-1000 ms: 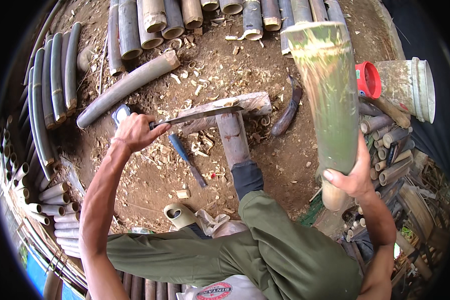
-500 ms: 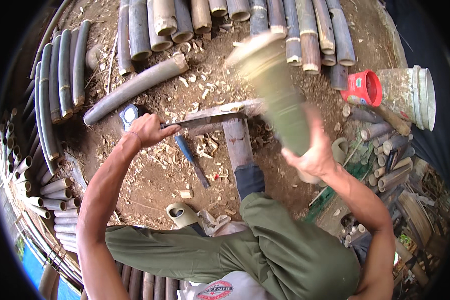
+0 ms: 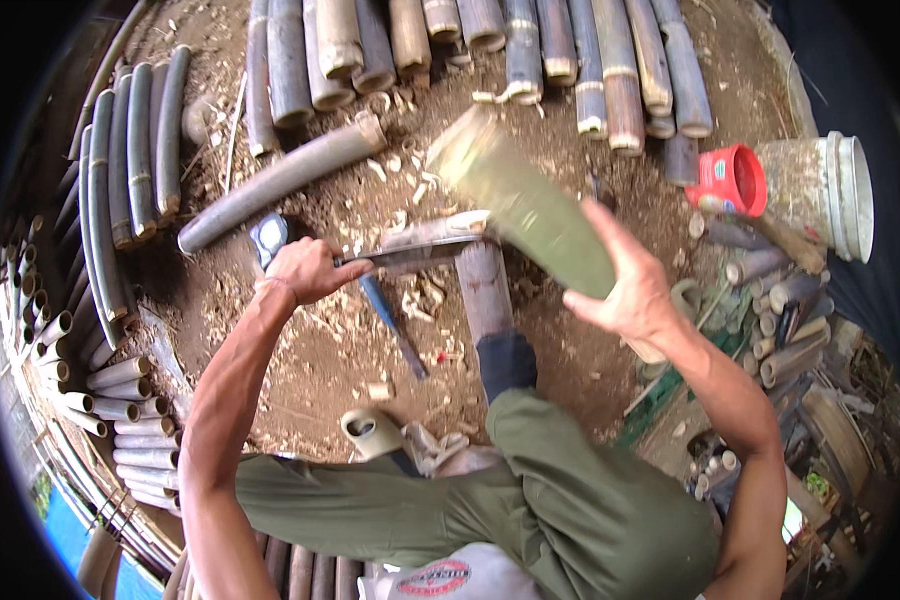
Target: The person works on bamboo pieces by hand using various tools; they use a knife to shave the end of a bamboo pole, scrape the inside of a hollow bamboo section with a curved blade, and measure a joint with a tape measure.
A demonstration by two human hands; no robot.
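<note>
My left hand (image 3: pixel 308 270) grips the handle of a machete (image 3: pixel 420 247), whose dark blade points to the right. The blade's far part lies at the top end of a brownish bamboo length (image 3: pixel 485 290), with a dark cloth cuff at its near end. My right hand (image 3: pixel 635 290) is wrapped round the near end of a thick olive-green bamboo club (image 3: pixel 540 215), blurred by motion. Its pale far end tilts up and left, above the blade and apart from it. A paler bamboo piece (image 3: pixel 400 235) lies behind the blade, partly hidden.
A blue-handled tool (image 3: pixel 385 305) lies among shavings. A long bamboo pole (image 3: pixel 280 185) rests beyond my left hand, beside a tape roll (image 3: pixel 268 238). Bamboo rows stand at the back and left. A red pail (image 3: pixel 728 180) and white bucket (image 3: pixel 840 195) sit at the right.
The club has swung down, its pale end moving lower and to the left. My right hand has shifted slightly. The machete has stayed nearly in place.
</note>
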